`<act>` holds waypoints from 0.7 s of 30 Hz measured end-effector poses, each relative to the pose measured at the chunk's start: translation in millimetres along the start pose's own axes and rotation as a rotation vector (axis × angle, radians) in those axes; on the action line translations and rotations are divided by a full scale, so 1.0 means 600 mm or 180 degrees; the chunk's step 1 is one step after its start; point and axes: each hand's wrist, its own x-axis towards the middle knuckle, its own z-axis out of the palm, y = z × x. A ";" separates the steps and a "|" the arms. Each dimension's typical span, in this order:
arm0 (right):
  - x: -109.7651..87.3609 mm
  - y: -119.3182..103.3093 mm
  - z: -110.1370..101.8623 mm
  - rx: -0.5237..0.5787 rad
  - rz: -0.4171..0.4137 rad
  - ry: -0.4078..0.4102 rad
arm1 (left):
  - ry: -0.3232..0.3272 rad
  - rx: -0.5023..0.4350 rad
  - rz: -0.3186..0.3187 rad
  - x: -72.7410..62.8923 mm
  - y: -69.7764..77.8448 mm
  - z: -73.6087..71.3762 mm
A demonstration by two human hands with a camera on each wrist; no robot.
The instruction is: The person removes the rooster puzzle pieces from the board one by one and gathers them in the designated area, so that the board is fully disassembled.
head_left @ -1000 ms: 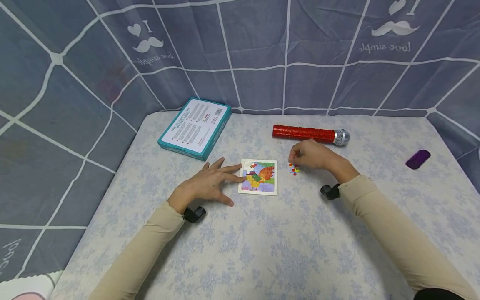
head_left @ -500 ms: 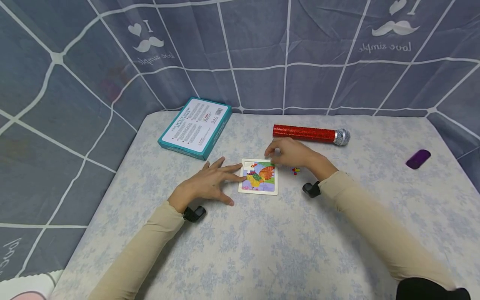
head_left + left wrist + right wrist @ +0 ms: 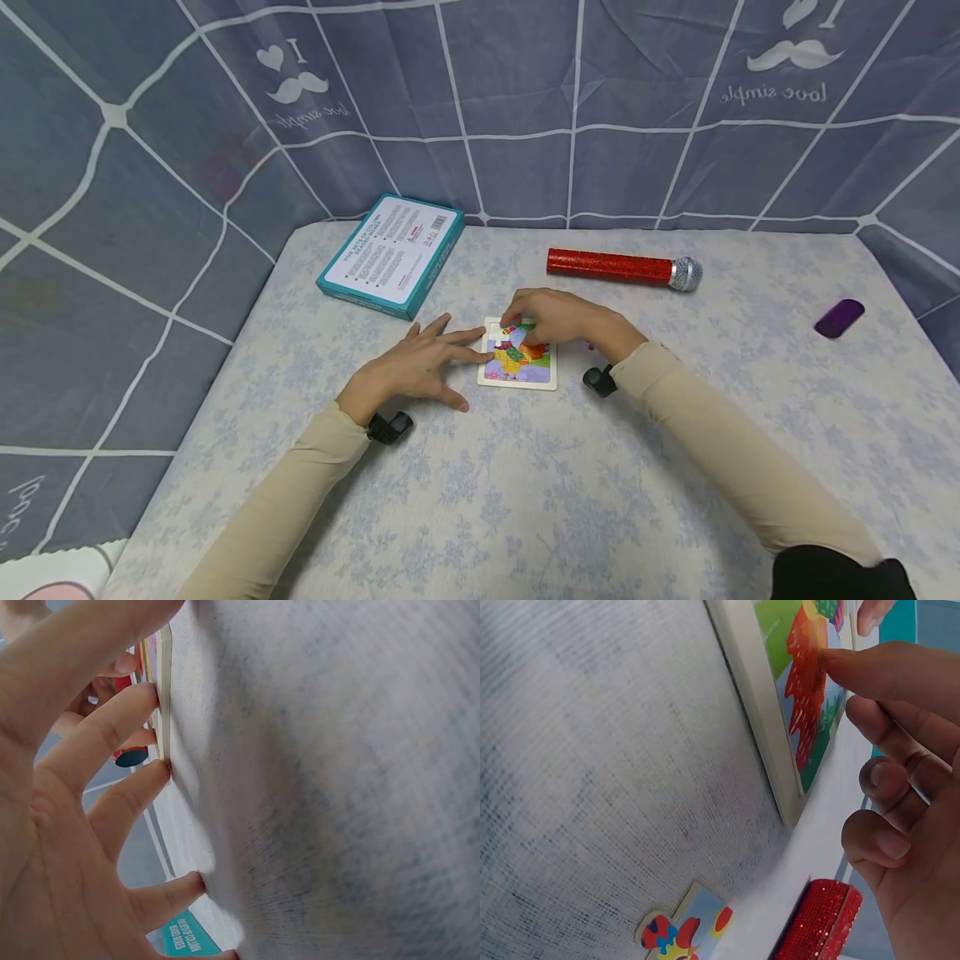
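On the cloth-covered table lies a jigsaw puzzle (image 3: 517,373) in a white frame, its colourful picture showing a bird with an orange tail. My left hand (image 3: 416,367) has its fingers spread, two of the fingertips touching the frame's left side. Over the puzzle's upper part is my right hand (image 3: 558,318), fingers bent. Its thumb (image 3: 847,666) lies at the orange tail in the right wrist view. The index fingertip is hidden there, so any piece under it cannot be made out. A loose puzzle piece (image 3: 681,935) rests on the cloth beside the frame.
A teal-edged box (image 3: 393,254) lies at the back left. Behind the right hand is a red glittery microphone (image 3: 611,265) with a silver head. A small purple object (image 3: 839,318) lies far right. A grey checked curtain (image 3: 517,108) hangs behind the table.
My right hand has moved left from the loose pieces to above the puzzle, and just one piece is seen beside the frame. My left hand has stayed where it was.
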 end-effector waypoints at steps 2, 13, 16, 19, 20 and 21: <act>0.002 -0.001 0.001 -0.0083 0.0028 -0.0036 | -0.0002 -0.0003 0.0003 0.000 -0.001 0.000; 0.002 -0.005 -0.002 -0.0199 -0.0035 -0.0067 | -0.0014 0.0014 -0.0014 0.001 0.000 0.000; 0.002 -0.005 -0.002 -0.0173 -0.0045 -0.0063 | -0.0010 0.0021 -0.0011 0.001 0.000 0.000; 0.002 -0.005 -0.001 -0.0140 -0.0023 -0.0049 | 0.0001 0.0034 0.0013 0.001 0.000 0.000; 0.002 -0.005 -0.001 -0.0128 -0.0012 -0.0043 | -0.0002 0.0033 0.0012 0.002 0.000 0.000; 0.002 -0.005 -0.001 -0.0112 -0.0004 -0.0036 | -0.0005 0.0033 0.0012 0.002 0.000 0.000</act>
